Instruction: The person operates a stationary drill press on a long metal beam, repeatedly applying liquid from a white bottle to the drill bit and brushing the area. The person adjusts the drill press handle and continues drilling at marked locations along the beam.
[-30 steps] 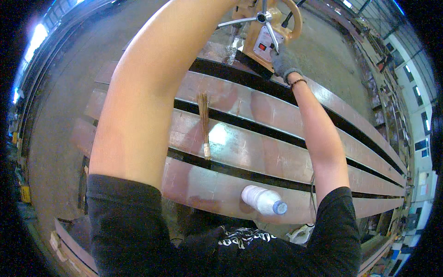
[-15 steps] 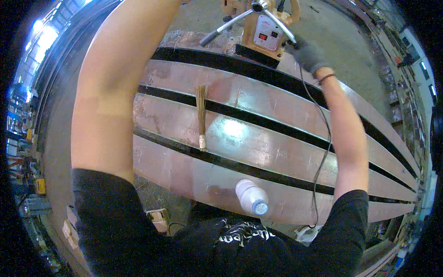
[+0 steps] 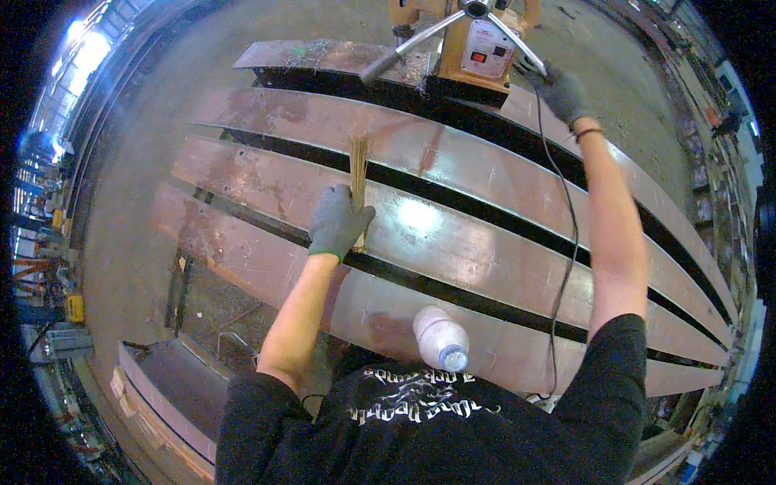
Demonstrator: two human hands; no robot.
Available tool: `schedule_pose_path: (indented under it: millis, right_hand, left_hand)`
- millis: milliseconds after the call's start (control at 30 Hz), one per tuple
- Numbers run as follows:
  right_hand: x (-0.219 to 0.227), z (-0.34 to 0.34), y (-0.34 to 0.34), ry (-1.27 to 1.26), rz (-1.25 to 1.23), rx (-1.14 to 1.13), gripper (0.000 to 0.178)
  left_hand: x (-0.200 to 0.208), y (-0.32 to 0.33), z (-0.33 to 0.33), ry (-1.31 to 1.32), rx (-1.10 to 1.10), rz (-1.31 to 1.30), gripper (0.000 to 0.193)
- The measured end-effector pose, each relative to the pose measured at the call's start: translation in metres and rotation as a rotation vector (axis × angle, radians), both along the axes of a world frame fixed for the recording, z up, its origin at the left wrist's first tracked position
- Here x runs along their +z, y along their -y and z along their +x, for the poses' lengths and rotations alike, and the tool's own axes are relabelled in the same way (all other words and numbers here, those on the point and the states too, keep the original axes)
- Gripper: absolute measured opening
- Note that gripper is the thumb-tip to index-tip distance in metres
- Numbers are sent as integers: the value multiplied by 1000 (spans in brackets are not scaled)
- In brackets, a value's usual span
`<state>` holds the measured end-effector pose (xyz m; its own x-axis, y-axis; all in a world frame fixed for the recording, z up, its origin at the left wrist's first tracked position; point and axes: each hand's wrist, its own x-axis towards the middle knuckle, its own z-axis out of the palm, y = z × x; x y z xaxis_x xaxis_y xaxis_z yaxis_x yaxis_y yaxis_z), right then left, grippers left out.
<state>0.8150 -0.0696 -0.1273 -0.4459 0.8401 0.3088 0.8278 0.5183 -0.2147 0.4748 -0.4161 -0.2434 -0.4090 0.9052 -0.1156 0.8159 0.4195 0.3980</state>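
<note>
My left hand (image 3: 335, 222), in a grey glove, is over a small bristle brush (image 3: 358, 166) lying on the steel beams. Its thumb stands apart from the fingers and reaches across the brush's lower part; the grip does not look closed. At the upper right, my gloved right hand (image 3: 563, 95) is closed round the end of a feed lever (image 3: 517, 47), hiding its grip. The lever belongs to a tan drilling machine (image 3: 478, 56) with a red switch, standing on the far beam.
Several long steel beams (image 3: 485, 250) lie side by side with dark gaps between them. A capped plastic bottle (image 3: 440, 338) rests close to my body. A black cable (image 3: 566, 283) crosses the beams. Metal shavings (image 3: 323, 52) lie on the far beam.
My left hand has come down from the upper left, beyond the picture's edge, to the brush. The right hand stays on the lever. The view has shifted slightly.
</note>
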Motion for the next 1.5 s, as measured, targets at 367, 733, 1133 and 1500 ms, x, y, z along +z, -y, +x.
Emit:
schedule_pose_path:
  millis: [367, 733, 1133, 1500]
  right_hand:
    - [-108, -82, 37, -579, 39, -163, 49]
    - [-100, -91, 36, -551, 30, -229, 50]
    - [-96, -100, 38, -559, 30, -155, 47]
    - [-99, -76, 44, -583, -10, -199, 47]
  left_hand:
    - [-17, -182, -32, 456, -75, 571, 27]
    - [-25, -273, -43, -451, -688, 146, 26]
    - [-51, -383, -203, -348, -372, 325, 48]
    - [39, -232, -148, -67, -898, -35, 29]
